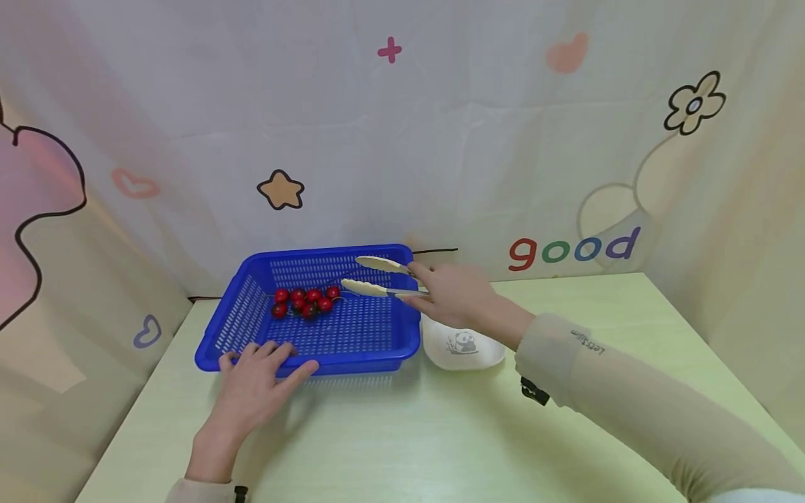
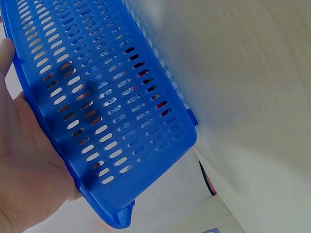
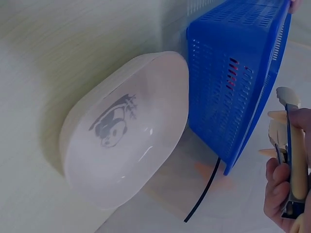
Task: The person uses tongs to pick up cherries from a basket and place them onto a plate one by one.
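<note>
A blue plastic basket (image 1: pixel 371 360) with slotted walls stands on the table, holding several red cherries (image 1: pixel 312 296) in its left half. My left hand (image 1: pixel 254 388) rests on the basket's near rim, thumb toward the right and fingertips over the edge. In my right hand (image 1: pixel 455 297) I grip a pair of tongs (image 1: pixel 367 288) with cream scalloped tips. The tips are spread apart above the basket's right side, with nothing between them. Close to the basket's right wall, below my right hand, is a white bowl (image 3: pixel 150 160) with a panda drawing inside; no food shows in it.
The pale green tabletop (image 1: pixel 428 433) extends in front of and right of the basket. Behind it hangs a printed cloth (image 1: pixel 453 168) with a star, hearts and the word "good". A black cord (image 3: pixel 204 189) runs behind the basket.
</note>
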The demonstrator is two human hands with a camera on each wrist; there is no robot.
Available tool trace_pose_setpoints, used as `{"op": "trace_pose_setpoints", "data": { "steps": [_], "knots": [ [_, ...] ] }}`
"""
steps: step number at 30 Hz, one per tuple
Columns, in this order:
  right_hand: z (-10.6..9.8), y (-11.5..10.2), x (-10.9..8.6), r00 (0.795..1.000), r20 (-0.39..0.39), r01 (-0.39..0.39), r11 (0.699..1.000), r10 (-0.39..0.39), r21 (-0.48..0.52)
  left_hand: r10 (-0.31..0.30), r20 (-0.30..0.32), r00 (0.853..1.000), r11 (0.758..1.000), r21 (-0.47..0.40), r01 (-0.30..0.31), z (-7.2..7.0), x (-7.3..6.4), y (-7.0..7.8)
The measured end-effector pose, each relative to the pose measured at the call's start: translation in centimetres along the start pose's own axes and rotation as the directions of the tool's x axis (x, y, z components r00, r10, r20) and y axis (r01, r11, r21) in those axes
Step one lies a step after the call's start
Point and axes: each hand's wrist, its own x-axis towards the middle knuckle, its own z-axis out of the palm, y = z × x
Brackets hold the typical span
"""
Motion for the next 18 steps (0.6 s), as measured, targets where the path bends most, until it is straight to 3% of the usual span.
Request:
{"op": "trace_pose_setpoints", "data": {
  "steps": [10,18],
  "knots": [
    [1.1,-2.9,2.9,0.999,0.039,0.021,0.996,-0.018,-0.083,0.004,0.003,1.0,1.0,0.007,-0.004,-0.1,0.3,0.1],
    [2.6,-4.9,4.5,0.997,0.062,0.051,0.995,-0.046,-0.089,-0.01,0.01,1.0,1.0,0.011,0.01,0.2,0.2,-0.2]
  ]
}}
